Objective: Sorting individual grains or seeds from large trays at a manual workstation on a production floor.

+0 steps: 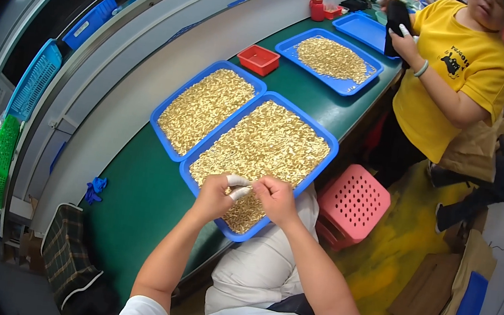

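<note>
Both hands meet over the near part of a blue tray (329, 161) filled with small gold-coloured pieces (267, 137). White finger covers sit on the thumb and a fingertip of my left hand (217, 196), which is closed in a pinch. My right hand (276, 199) is pinched too, its fingertips close against those of the left. Whatever lies between the fingertips is too small to make out. A second blue tray (158, 111) of the same gold pieces (208, 107) stands alongside, to the left and farther back.
On the green table (125, 189) stand a red container (259, 60), another blue tray (288, 49) with gold pieces, and a red bottle (316, 8). Blue gloves (95, 190) lie at left. A pink stool (354, 205) is at right; beyond it stands a person in yellow (450, 81).
</note>
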`<control>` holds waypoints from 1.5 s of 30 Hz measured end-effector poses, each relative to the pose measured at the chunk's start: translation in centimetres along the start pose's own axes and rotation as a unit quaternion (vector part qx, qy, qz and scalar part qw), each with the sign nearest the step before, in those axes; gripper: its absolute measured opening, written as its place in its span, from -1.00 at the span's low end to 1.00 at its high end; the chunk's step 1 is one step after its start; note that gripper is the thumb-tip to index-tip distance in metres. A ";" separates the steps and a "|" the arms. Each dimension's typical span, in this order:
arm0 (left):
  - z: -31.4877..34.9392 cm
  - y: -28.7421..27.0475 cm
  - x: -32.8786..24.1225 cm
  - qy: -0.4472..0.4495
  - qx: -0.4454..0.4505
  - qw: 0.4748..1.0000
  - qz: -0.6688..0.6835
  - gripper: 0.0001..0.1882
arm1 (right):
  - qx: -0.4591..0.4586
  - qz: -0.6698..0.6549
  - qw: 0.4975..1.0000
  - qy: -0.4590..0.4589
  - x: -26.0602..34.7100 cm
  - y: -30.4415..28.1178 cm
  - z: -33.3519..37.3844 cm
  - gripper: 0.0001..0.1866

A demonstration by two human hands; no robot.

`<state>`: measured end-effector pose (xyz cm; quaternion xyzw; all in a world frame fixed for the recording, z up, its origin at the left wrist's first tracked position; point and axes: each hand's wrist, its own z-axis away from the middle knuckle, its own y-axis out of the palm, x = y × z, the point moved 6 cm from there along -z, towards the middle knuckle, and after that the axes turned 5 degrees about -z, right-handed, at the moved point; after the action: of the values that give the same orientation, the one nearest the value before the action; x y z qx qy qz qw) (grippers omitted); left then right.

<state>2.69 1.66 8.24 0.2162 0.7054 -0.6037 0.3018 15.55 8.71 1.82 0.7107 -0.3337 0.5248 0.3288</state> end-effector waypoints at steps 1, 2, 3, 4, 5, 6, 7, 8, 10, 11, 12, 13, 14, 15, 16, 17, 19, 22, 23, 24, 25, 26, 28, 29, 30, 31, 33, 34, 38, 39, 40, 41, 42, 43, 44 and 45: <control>0.1 0.0 0.6 -0.004 -0.006 1.000 0.000 -0.82 | 0.005 0.005 1.000 0.002 -0.4 0.1 0.1 -0.78; 0.1 -0.1 0.4 -0.011 -0.006 1.000 0.002 -0.82 | 0.006 0.010 1.000 0.003 -0.2 0.1 0.1 -0.78; -0.1 -0.1 -0.1 -0.002 -0.003 1.000 0.007 -0.82 | 0.004 0.007 1.000 0.000 -0.3 0.0 0.0 -0.76; -0.3 -0.3 -1.0 0.018 -0.015 1.000 0.009 -0.82 | -0.003 0.014 1.000 -0.003 -0.2 -0.4 -0.1 -0.76; -0.2 -0.7 -1.4 0.034 -0.028 0.999 0.010 -0.82 | 0.010 0.019 1.000 0.003 -0.1 -0.1 -0.2 -0.76; -0.3 -0.5 -1.1 0.030 -0.025 0.999 0.024 -0.82 | 0.024 0.023 0.999 0.009 0.1 0.1 -0.3 -0.75; -0.2 -0.6 -0.9 0.035 -0.022 0.999 0.025 -0.82 | 0.029 0.009 0.999 0.011 0.5 0.0 -0.1 -0.74; -0.2 -0.5 -0.6 0.020 -0.008 1.000 0.014 -0.83 | 0.025 0.012 1.000 0.007 0.5 -0.1 -0.1 -0.74; -0.2 -0.8 0.0 0.007 -0.017 1.000 0.007 -0.87 | 0.035 -0.015 0.999 0.011 0.3 0.2 0.0 -0.72; -0.3 -1.3 0.1 -0.006 -0.037 0.999 0.024 -0.87 | 0.020 -0.039 0.999 0.022 0.3 0.1 0.1 -0.71; -0.3 -1.8 0.2 -0.019 -0.057 0.997 0.042 -0.88 | 0.017 -0.036 0.999 0.019 0.3 0.1 0.1 -0.71; -0.3 -1.9 0.2 -0.008 -0.063 0.997 0.037 -0.89 | 0.017 -0.026 0.999 0.015 0.3 0.1 0.0 -0.70; -0.3 -1.7 -0.1 -0.006 -0.061 0.997 0.039 -0.89 | 0.017 -0.017 1.000 0.014 0.3 0.2 0.1 -0.69; -0.3 -0.9 -0.9 0.005 -0.025 1.000 0.017 -0.89 | 0.024 -0.001 1.000 0.014 0.3 0.1 0.2 -0.68; -0.4 -0.2 -1.3 0.017 0.011 1.000 -0.006 -0.90 | 0.022 0.000 1.000 0.015 0.2 0.0 0.2 -0.68; -0.3 -0.3 -1.2 0.017 0.001 1.000 -0.021 -0.89 | 0.024 -0.002 1.000 0.016 0.5 0.0 0.2 -0.68; -0.5 -1.2 -0.2 0.011 -0.036 0.999 0.031 -0.88 | 0.025 -0.004 1.000 0.019 0.6 0.2 0.2 -0.67; -0.7 -0.9 -1.0 0.021 -0.015 1.000 0.005 -0.88 | -0.004 -0.029 0.999 0.011 0.4 -0.2 0.1 -0.68; -0.8 -0.6 -1.5 0.030 0.008 0.999 -0.024 -0.89 | 0.011 -0.015 1.000 -0.001 0.5 0.0 0.1 -0.67; -0.9 -0.4 -0.9 0.034 0.016 0.999 -0.023 -0.90 | 0.026 0.000 1.000 -0.013 0.6 0.1 0.1 -0.67; -1.1 -0.9 -0.9 0.037 0.011 0.999 -0.017 -0.91 | 0.023 0.002 1.000 -0.013 0.6 -0.1 0.1 -0.67; -1.3 -1.5 -0.7 0.040 0.007 0.999 -0.010 -0.92 | 0.005 -0.001 1.000 -0.015 0.4 -0.3 0.1 -0.66; -2.3 -3.6 2.2 0.005 -0.013 0.999 0.030 -0.96 | -0.021 -0.012 0.999 -0.021 0.5 -0.1 0.1 -0.66; -2.9 -4.8 3.9 -0.020 -0.028 0.998 0.061 -0.97 | -0.013 -0.016 1.000 -0.020 0.5 0.2 0.0 -0.66; -4.1 -6.3 4.6 -0.028 -0.058 0.998 0.021 -0.93 | -0.023 0.003 1.000 -0.017 0.5 0.1 0.0 -0.66; -5.4 -8.0 4.9 -0.040 -0.090 0.995 -0.021 -0.89 | -0.029 0.020 0.999 -0.014 0.6 0.0 0.1 -0.66; -7.9 -11.2 4.3 -0.003 -0.175 0.982 -0.070 -0.76 | -0.028 0.003 1.000 0.014 0.7 -0.4 0.2 -0.69; -8.7 -12.6 4.6 -0.025 -0.224 0.971 -0.083 -0.70 | -0.028 -0.020 0.999 0.031 0.6 -0.4 0.2 -0.70; -8.0 -12.4 7.0 -0.067 -0.280 0.954 -0.084 -0.61 | -0.031 0.006 0.999 0.005 0.2 -0.7 0.3 -0.67; -6.9 -11.0 7.5 -0.070 -0.251 0.961 -0.089 -0.60 | -0.033 0.006 0.999 0.002 0.4 -0.5 0.3 -0.68; -5.5 -9.4 7.9 -0.071 -0.221 0.968 -0.094 -0.60 | -0.036 0.005 0.999 0.004 0.2 -0.3 0.2 -0.68; -4.1 -7.8 7.2 -0.085 -0.180 0.975 -0.096 -0.59 | -0.024 0.012 1.000 0.007 0.1 0.0 0.2 -0.68; -2.6 -6.7 6.1 -0.038 -0.161 0.976 -0.141 -0.59 | -0.010 0.016 1.000 0.009 0.1 0.4 0.2 -0.69; -1.4 -5.2 5.2 0.011 -0.141 0.973 -0.183 -0.59 | -0.017 0.008 1.000 -0.001 0.5 0.5 0.2 -0.69; -0.5 -3.5 4.7 0.026 -0.136 0.971 -0.193 -0.59 | -0.020 0.012 1.000 0.001 0.4 0.2 0.2 -0.69; 0.3 -2.2 4.3 0.041 -0.132 0.969 -0.206 -0.59 | -0.025 0.007 1.000 0.003 0.4 0.1 0.2 -0.68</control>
<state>-1.86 0.71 6.89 0.0491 0.8200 -0.5451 0.1676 15.67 8.46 2.19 0.6980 -0.3509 0.5210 0.3437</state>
